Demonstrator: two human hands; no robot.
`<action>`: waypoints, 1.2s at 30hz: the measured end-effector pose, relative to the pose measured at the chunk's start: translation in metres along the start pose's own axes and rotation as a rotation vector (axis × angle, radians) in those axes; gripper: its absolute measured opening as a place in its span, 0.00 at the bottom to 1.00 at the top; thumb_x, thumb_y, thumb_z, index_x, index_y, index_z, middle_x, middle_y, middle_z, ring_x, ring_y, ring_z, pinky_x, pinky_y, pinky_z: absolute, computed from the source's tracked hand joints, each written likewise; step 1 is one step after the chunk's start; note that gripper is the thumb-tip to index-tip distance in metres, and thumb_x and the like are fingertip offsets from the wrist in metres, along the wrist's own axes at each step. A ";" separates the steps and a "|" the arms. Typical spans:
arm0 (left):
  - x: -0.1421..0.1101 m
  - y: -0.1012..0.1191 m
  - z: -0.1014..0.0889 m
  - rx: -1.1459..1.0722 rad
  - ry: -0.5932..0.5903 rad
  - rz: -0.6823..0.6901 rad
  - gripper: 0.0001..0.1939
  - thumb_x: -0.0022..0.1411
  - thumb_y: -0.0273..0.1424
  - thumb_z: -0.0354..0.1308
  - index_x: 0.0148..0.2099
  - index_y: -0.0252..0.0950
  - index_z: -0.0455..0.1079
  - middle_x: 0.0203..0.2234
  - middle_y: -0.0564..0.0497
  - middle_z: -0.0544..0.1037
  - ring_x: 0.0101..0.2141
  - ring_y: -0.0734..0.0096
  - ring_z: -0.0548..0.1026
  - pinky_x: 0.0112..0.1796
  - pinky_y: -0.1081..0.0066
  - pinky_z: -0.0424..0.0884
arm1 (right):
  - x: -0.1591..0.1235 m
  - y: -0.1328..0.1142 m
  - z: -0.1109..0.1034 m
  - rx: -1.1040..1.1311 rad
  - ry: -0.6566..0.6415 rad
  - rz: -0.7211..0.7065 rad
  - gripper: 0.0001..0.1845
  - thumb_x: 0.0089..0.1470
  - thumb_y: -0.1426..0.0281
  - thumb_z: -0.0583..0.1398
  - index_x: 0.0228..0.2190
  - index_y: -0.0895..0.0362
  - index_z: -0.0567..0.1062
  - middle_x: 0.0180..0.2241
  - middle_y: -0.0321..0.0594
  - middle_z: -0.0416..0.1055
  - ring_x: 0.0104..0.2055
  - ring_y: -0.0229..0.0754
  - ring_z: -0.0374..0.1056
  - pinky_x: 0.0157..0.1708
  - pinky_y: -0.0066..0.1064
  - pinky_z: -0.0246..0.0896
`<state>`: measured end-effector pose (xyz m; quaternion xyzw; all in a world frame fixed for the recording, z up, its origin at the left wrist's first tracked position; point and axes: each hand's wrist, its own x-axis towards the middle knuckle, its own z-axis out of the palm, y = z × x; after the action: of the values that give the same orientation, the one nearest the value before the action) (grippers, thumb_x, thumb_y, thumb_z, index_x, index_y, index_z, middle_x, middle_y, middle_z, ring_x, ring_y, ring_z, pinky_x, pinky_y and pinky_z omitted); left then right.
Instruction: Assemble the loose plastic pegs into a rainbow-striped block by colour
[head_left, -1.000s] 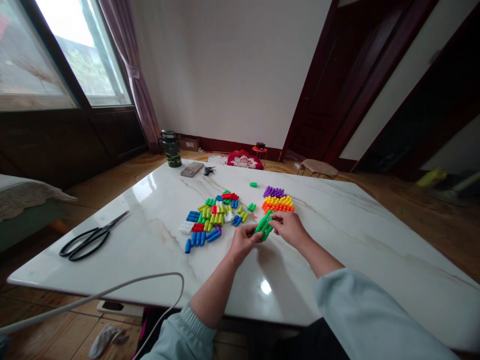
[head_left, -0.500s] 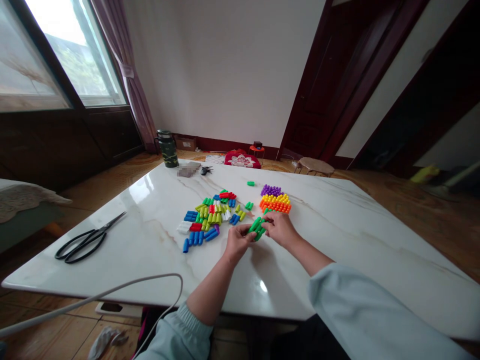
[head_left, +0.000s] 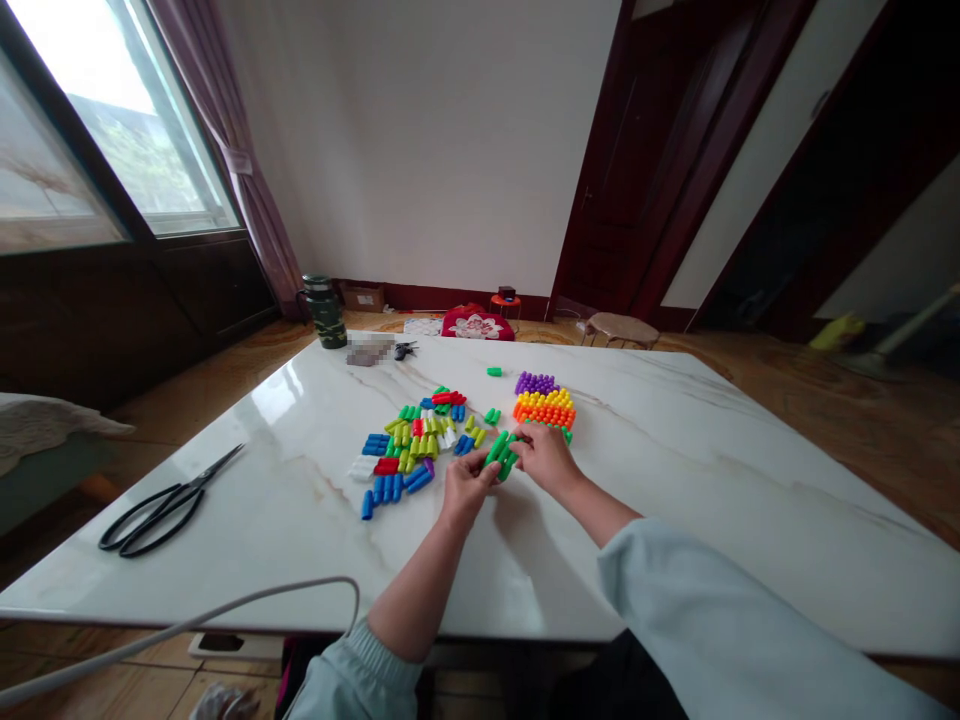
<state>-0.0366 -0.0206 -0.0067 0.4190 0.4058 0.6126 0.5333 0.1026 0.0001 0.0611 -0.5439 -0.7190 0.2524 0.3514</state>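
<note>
My left hand [head_left: 466,487] is closed on a cluster of green bullet-shaped plastic pieces [head_left: 500,453], held above the white table. My right hand [head_left: 545,460] pinches the same cluster from its right side; its fingertips partly cover the pieces. Just beyond the right hand stand rows of orange pieces [head_left: 546,413], yellow pieces [head_left: 551,399] and purple pieces [head_left: 535,383]. Some green pieces [head_left: 568,434] show at the near edge of these rows, partly hidden by that hand. Left of my hands lies a loose pile of mixed pieces [head_left: 420,446] in blue, white, red, green and yellow-green.
Black-handled scissors [head_left: 169,508] lie at the table's left. A camouflage flask [head_left: 325,313], a blurred flat item [head_left: 370,350] and black keys [head_left: 405,350] sit at the far left corner. One green piece [head_left: 494,372] lies apart. A grey cable [head_left: 225,602] crosses the near edge.
The view has shifted slightly, so the table things appear a little further left. Both hands keep hold of the green pieces. The right hand's fingers have moved slightly on them.
</note>
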 end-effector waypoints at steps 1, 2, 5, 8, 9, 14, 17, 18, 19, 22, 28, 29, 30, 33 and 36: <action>0.000 0.001 0.001 0.020 -0.035 -0.006 0.23 0.41 0.40 0.72 0.39 0.31 0.80 0.25 0.48 0.80 0.27 0.62 0.77 0.29 0.66 0.75 | 0.000 0.004 -0.001 0.050 -0.023 0.042 0.05 0.49 0.74 0.58 0.24 0.57 0.74 0.19 0.34 0.71 0.20 0.38 0.69 0.23 0.27 0.65; -0.001 0.003 0.002 0.033 -0.072 -0.020 0.23 0.42 0.40 0.71 0.39 0.31 0.80 0.25 0.48 0.80 0.27 0.63 0.77 0.29 0.66 0.75 | 0.000 0.008 -0.004 0.095 -0.038 0.073 0.05 0.49 0.73 0.58 0.24 0.57 0.75 0.17 0.33 0.70 0.19 0.38 0.69 0.22 0.27 0.65; 0.000 0.003 0.006 0.025 -0.125 -0.064 0.24 0.43 0.42 0.71 0.40 0.31 0.79 0.25 0.48 0.80 0.25 0.66 0.76 0.29 0.68 0.74 | 0.001 0.017 -0.013 0.194 0.012 0.102 0.05 0.47 0.71 0.59 0.26 0.58 0.75 0.19 0.33 0.71 0.19 0.38 0.69 0.21 0.27 0.66; 0.004 -0.001 0.007 -0.023 -0.079 -0.090 0.27 0.40 0.44 0.73 0.39 0.30 0.78 0.25 0.47 0.80 0.25 0.66 0.77 0.29 0.69 0.75 | 0.005 0.020 -0.025 0.303 0.249 0.153 0.08 0.47 0.68 0.60 0.29 0.59 0.75 0.21 0.35 0.72 0.20 0.38 0.70 0.22 0.29 0.69; 0.006 -0.002 0.007 -0.041 -0.055 -0.094 0.28 0.38 0.45 0.73 0.38 0.30 0.77 0.25 0.47 0.80 0.25 0.66 0.78 0.29 0.68 0.76 | 0.006 0.021 -0.028 0.339 0.309 0.176 0.09 0.47 0.66 0.60 0.30 0.59 0.75 0.20 0.36 0.72 0.20 0.38 0.70 0.23 0.29 0.69; 0.012 -0.005 0.002 -0.176 0.063 -0.070 0.29 0.37 0.45 0.74 0.39 0.30 0.76 0.29 0.46 0.80 0.30 0.64 0.79 0.35 0.64 0.77 | 0.007 0.023 -0.027 0.470 0.144 0.224 0.11 0.43 0.66 0.66 0.28 0.60 0.76 0.22 0.36 0.73 0.21 0.37 0.70 0.25 0.31 0.71; 0.012 -0.003 0.001 -0.252 0.079 -0.056 0.29 0.41 0.43 0.73 0.42 0.31 0.75 0.32 0.45 0.80 0.33 0.63 0.80 0.41 0.61 0.77 | 0.002 0.018 -0.023 0.611 0.021 0.282 0.09 0.46 0.69 0.66 0.30 0.59 0.75 0.25 0.36 0.73 0.23 0.35 0.69 0.27 0.31 0.72; 0.012 -0.001 0.001 -0.265 0.073 -0.055 0.28 0.41 0.43 0.73 0.42 0.31 0.75 0.33 0.45 0.80 0.34 0.63 0.80 0.41 0.60 0.76 | 0.000 0.016 -0.022 0.683 -0.029 0.319 0.08 0.48 0.69 0.65 0.32 0.59 0.75 0.25 0.35 0.73 0.23 0.34 0.69 0.28 0.31 0.73; 0.012 0.000 0.001 -0.272 0.064 -0.055 0.28 0.42 0.43 0.73 0.43 0.31 0.74 0.34 0.45 0.80 0.34 0.62 0.80 0.41 0.59 0.76 | -0.001 0.013 -0.023 0.761 -0.086 0.361 0.07 0.50 0.70 0.64 0.33 0.58 0.74 0.25 0.34 0.72 0.23 0.33 0.68 0.28 0.32 0.73; 0.010 0.002 0.003 -0.276 0.046 -0.060 0.28 0.43 0.43 0.72 0.43 0.31 0.74 0.33 0.45 0.80 0.33 0.62 0.80 0.40 0.60 0.77 | -0.007 0.009 -0.026 0.942 -0.248 0.479 0.05 0.56 0.71 0.60 0.37 0.58 0.73 0.24 0.33 0.69 0.20 0.32 0.64 0.28 0.33 0.74; 0.010 0.002 0.004 -0.278 0.000 -0.073 0.28 0.45 0.42 0.72 0.44 0.30 0.73 0.35 0.44 0.80 0.33 0.61 0.80 0.40 0.61 0.77 | -0.007 0.003 -0.031 1.061 -0.273 0.605 0.07 0.56 0.74 0.55 0.37 0.60 0.73 0.23 0.35 0.70 0.19 0.34 0.64 0.26 0.32 0.72; 0.010 0.002 0.004 -0.288 -0.003 -0.073 0.27 0.45 0.42 0.72 0.44 0.30 0.73 0.36 0.44 0.80 0.34 0.61 0.80 0.41 0.61 0.77 | -0.007 0.002 -0.031 1.086 -0.250 0.635 0.07 0.57 0.74 0.54 0.36 0.60 0.73 0.23 0.36 0.70 0.20 0.34 0.65 0.26 0.32 0.71; 0.011 0.001 0.003 -0.303 -0.004 -0.072 0.27 0.45 0.41 0.72 0.44 0.30 0.73 0.36 0.44 0.80 0.34 0.61 0.80 0.42 0.61 0.76 | -0.006 0.001 -0.031 1.107 -0.230 0.662 0.08 0.57 0.73 0.53 0.35 0.60 0.73 0.24 0.36 0.71 0.20 0.35 0.66 0.26 0.32 0.71; 0.012 0.000 0.003 -0.358 0.011 -0.068 0.26 0.43 0.39 0.73 0.42 0.31 0.72 0.35 0.45 0.80 0.37 0.60 0.80 0.44 0.60 0.75 | -0.005 0.000 -0.029 1.126 -0.207 0.659 0.06 0.56 0.73 0.56 0.33 0.59 0.73 0.25 0.37 0.73 0.23 0.36 0.69 0.25 0.30 0.71; 0.013 -0.001 0.003 -0.369 0.032 -0.064 0.26 0.41 0.37 0.74 0.41 0.33 0.70 0.34 0.47 0.80 0.38 0.60 0.80 0.43 0.62 0.75 | -0.006 0.000 -0.028 1.072 -0.225 0.558 0.07 0.49 0.77 0.61 0.34 0.59 0.74 0.27 0.36 0.73 0.26 0.33 0.69 0.23 0.22 0.67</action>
<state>-0.0349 -0.0073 -0.0058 0.2909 0.3081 0.6659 0.6140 0.1259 -0.0058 0.0771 -0.4292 -0.3553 0.7171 0.4188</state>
